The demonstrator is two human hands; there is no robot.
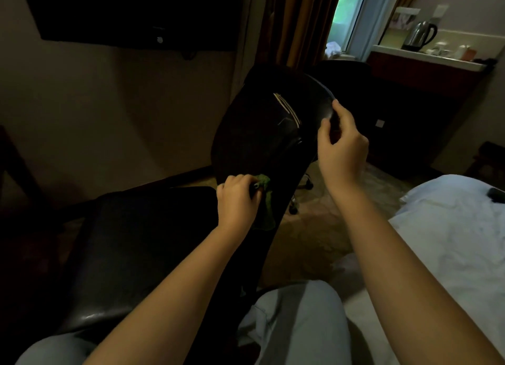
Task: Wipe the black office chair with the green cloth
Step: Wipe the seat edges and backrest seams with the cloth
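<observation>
The black office chair (pixel 254 135) stands right in front of me, its shiny backrest turned toward the right and its seat (pixel 136 244) at lower left. My left hand (pixel 237 200) grips the bunched green cloth (pixel 263 184) against the lower part of the backrest, near where it meets the seat; part of the cloth hangs down below the hand. My right hand (pixel 341 143) holds the backrest's right edge, fingers curled round the rim. A torn strip shows pale on the backrest's upper face.
A dark TV (pixel 131 12) hangs on the wall at upper left. A bed with white sheets (pixel 448 236) lies at the right. A counter with a kettle (pixel 419 35) and cups stands at the back right, by the window and curtains. My knees are at the bottom.
</observation>
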